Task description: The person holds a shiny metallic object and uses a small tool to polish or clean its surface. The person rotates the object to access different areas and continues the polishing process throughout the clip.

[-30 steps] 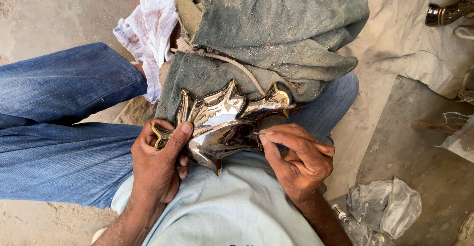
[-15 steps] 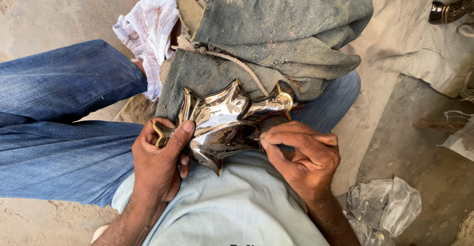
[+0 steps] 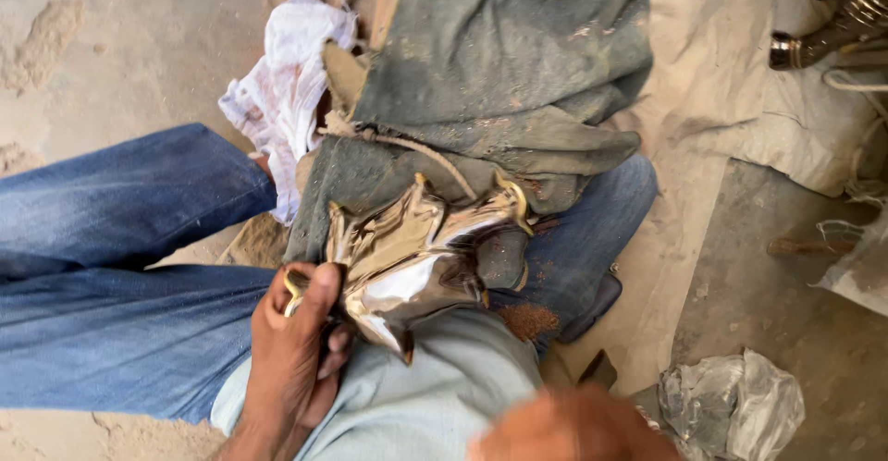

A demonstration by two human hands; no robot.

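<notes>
The left hand (image 3: 294, 355) gripped the near-left edge of a shiny metal piece (image 3: 416, 258), thumb pressed over the top and fingers curled beneath it. The piece was polished and mirror-bright, with pointed, curved lobes and brassy tips. It rested in the person's lap, its far end lying on a dusty grey-green cloth (image 3: 499, 100) and its lower point hanging over the pale blue shirt (image 3: 416, 405).

The right hand (image 3: 573, 429) showed only as a blur at the bottom edge, well clear of the metal piece, and I could not tell whether it was open or closed or whether it held anything.

The cloth was draped across the lap and stretched away from the body, with a cord (image 3: 416, 151) running over its folds. Reddish-brown dust (image 3: 527, 318) lay on the jeans (image 3: 120, 295) just beside the piece. A white rag (image 3: 287, 91) with faint pink stains lay crumpled to the left of the cloth, partly over the left leg.

The person sat on a sandy floor (image 3: 111, 45). To the right lay a beige sheet (image 3: 721, 82), and on its far corner stood more metal ware (image 3: 823, 26), dark and gleaming. A crumpled clear plastic bag (image 3: 731, 405) sat at the lower right on the grey ground.
</notes>
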